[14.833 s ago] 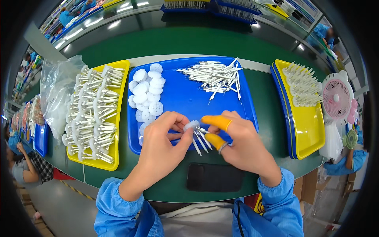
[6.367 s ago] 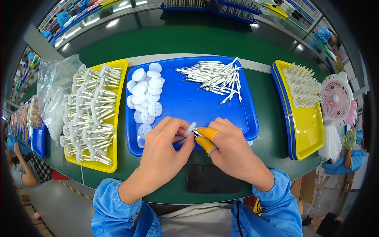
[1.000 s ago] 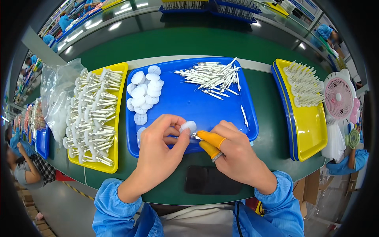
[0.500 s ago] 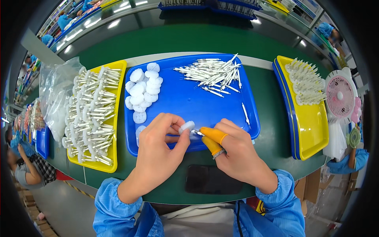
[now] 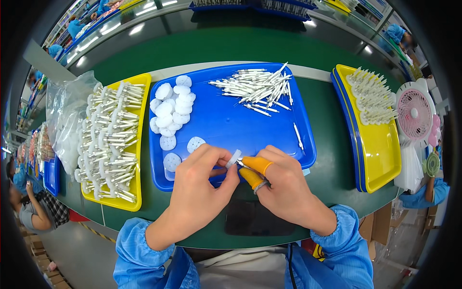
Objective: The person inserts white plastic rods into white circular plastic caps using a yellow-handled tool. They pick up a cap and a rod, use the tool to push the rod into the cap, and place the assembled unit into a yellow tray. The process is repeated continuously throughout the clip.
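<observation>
My left hand (image 5: 199, 180) pinches a white translucent round disc (image 5: 234, 158) over the near edge of a blue tray (image 5: 236, 127). From the right, my right hand (image 5: 286, 180), in yellow finger cots, holds a thin white rod (image 5: 240, 164) with its end against the disc; the fingers hide most of the rod. At the tray's left lies a heap of similar white discs (image 5: 168, 108), and two loose discs sit close to my left hand. Many white rods (image 5: 257, 86) are piled at the far right of the tray, with a single rod (image 5: 298, 136) apart from them.
On the left, a yellow tray (image 5: 138, 166) holds rows of discs fitted with rods, beside a clear plastic bag (image 5: 67, 113). Stacked trays (image 5: 382, 166) on the right carry more assemblies, near a pink fan (image 5: 414, 113). A dark phone-like slab (image 5: 257, 222) lies before me.
My left hand has moved slightly right, and the held disc has tipped more upright. A loose disc beside that hand has come into sight. The right hand stays close to the disc.
</observation>
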`<state>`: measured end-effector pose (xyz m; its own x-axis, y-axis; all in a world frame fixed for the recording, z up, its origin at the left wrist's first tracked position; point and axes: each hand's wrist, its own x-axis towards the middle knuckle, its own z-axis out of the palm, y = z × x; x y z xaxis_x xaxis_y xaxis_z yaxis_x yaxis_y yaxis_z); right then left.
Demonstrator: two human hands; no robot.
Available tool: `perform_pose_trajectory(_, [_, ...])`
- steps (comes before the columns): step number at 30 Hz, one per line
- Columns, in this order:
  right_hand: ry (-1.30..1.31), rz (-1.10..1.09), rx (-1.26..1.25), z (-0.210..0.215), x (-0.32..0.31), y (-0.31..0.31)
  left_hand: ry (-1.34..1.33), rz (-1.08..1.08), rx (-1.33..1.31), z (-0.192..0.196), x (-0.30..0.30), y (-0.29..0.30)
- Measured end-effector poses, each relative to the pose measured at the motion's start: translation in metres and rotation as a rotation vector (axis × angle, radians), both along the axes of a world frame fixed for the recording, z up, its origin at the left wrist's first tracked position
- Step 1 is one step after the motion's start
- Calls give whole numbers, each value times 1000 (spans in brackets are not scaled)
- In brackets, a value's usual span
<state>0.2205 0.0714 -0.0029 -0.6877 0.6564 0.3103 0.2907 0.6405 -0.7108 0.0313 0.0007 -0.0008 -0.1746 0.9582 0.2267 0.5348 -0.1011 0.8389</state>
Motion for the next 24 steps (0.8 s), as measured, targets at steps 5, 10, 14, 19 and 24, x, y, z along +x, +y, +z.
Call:
perform_pose_trajectory(5, [85, -60, -4, 1, -3, -8, 72, 1, 36, -2, -1, -3])
perform_pose_trajectory(10, [81, -90, 2, -8, -6, -11, 63, -6, 1, -5, 5, -8])
perform_pose_trajectory(14, [-5, -135, -77, -6, -8, -12, 131, -21, -72, 1, 7, -6])
perform_pose_trajectory(19, [-201, -287, 396, 15, 17, 24, 126, 92, 8, -10, -4, -1])
perform_pose_trajectory(24, [-652, -478, 504, 13, 34, 27, 51, 44, -14, -5, -6, 2])
